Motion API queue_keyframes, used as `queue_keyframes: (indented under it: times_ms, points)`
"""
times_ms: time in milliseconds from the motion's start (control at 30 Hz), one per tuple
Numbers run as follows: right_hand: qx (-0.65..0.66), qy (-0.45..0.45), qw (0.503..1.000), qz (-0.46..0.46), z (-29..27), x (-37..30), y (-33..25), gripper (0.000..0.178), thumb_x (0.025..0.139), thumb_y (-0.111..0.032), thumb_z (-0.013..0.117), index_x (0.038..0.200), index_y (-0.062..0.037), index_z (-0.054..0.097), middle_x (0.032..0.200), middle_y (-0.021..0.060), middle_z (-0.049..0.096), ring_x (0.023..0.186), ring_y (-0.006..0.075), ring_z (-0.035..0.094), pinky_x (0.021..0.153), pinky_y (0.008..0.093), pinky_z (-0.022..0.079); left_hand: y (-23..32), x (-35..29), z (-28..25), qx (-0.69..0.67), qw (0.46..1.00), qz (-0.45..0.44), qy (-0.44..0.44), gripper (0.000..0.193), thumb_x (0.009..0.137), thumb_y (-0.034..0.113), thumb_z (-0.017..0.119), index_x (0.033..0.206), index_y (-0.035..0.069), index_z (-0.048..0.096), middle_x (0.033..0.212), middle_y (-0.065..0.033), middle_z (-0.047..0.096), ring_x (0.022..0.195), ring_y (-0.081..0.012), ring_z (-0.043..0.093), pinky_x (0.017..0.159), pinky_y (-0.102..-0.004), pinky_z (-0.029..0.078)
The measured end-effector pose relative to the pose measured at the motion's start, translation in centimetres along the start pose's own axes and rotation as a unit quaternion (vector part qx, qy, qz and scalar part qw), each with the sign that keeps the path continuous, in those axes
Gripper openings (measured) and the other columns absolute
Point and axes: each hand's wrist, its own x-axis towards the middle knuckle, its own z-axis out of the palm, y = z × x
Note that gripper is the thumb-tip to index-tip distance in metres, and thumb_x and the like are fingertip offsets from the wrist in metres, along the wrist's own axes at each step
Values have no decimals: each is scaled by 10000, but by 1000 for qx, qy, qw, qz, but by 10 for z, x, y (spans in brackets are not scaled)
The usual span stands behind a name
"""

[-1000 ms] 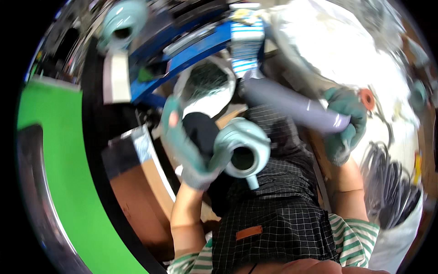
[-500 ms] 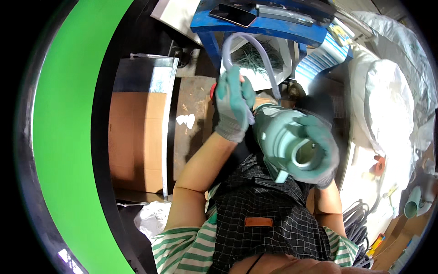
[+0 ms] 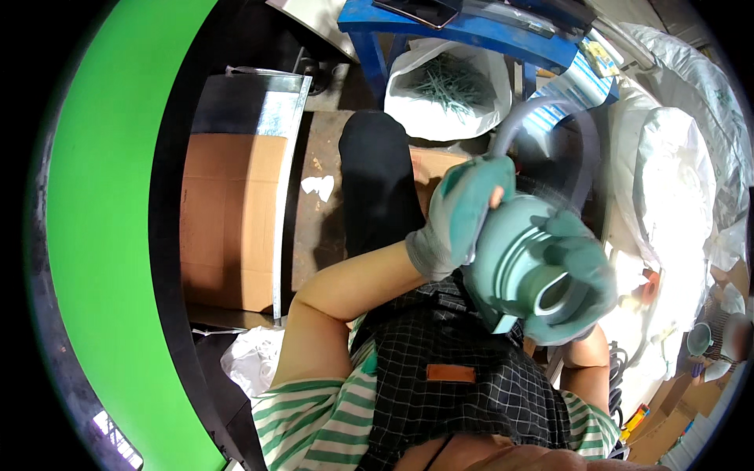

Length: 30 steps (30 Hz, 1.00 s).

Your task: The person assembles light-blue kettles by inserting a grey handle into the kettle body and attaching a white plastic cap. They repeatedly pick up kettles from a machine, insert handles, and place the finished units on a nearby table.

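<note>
A pale green plastic cylindrical part (image 3: 506,250) with stepped rings and a round opening sits over my lap, tilted toward me. My right hand (image 3: 585,271), in a green-coated grey glove, grips it around the opening's right side. In a matching glove, my left hand (image 3: 463,212) is closed at the part's upper left side. From its fingers a translucent pale strip, perhaps a soft tube (image 3: 591,149), arches over to the right behind the part. Motion blurs the strip, and its far end is hidden.
A white bag (image 3: 400,94) of thin green scraps stands ahead, by a blue bench (image 3: 479,35) bearing a phone (image 3: 424,9). To the left are a cardboard-covered box (image 3: 228,220) and a green strip (image 3: 102,235). White plastic sheeting (image 3: 675,180) lies at right.
My left hand has moved right against the green part, and the strip has swung over to the right. The green part and my right hand have shifted slightly right.
</note>
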Motion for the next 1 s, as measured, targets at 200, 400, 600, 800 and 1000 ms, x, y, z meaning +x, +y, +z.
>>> queue_keyframes:
  times_ms: [200,400,600,800,1000]
  points:
    - [76,146,975,148,-1,-2,-17,616,669,-113,965,1128,-47,561,1219,191,672,1119,327,663,1044,485,547,18,1,88,536,604,416,-417,72,781,189,721,806,140,676,844,29,594,846,-228,634,924,-522,526]
    - [84,42,996,-10,-7,10,4,1041,519,-303,1043,1396,-39,548,1311,215,642,1239,374,641,1109,507,507,34,21,48,478,846,54,-232,351,1002,326,699,1231,62,669,1329,-120,650,1235,-268,637,1039,-469,534]
    - [165,292,942,-23,10,23,13,476,1134,-278,515,1547,-49,451,1379,152,639,1241,258,627,1087,428,513,41,27,-12,60,990,25,-127,329,1078,407,606,943,114,542,864,-33,543,858,-181,542,931,-407,500]
    - [344,159,911,165,39,47,42,783,951,-96,595,1674,-78,294,926,8,537,709,63,478,630,180,412,56,-4,2,205,972,30,115,322,1068,355,588,942,59,592,922,-118,638,929,-232,626,926,-364,508]
    - [548,145,810,152,32,43,55,804,851,77,507,1637,0,355,664,22,510,533,85,505,533,211,458,60,-63,61,603,779,165,39,550,918,315,771,1370,69,578,1345,-154,628,1223,-292,657,1060,-476,577]
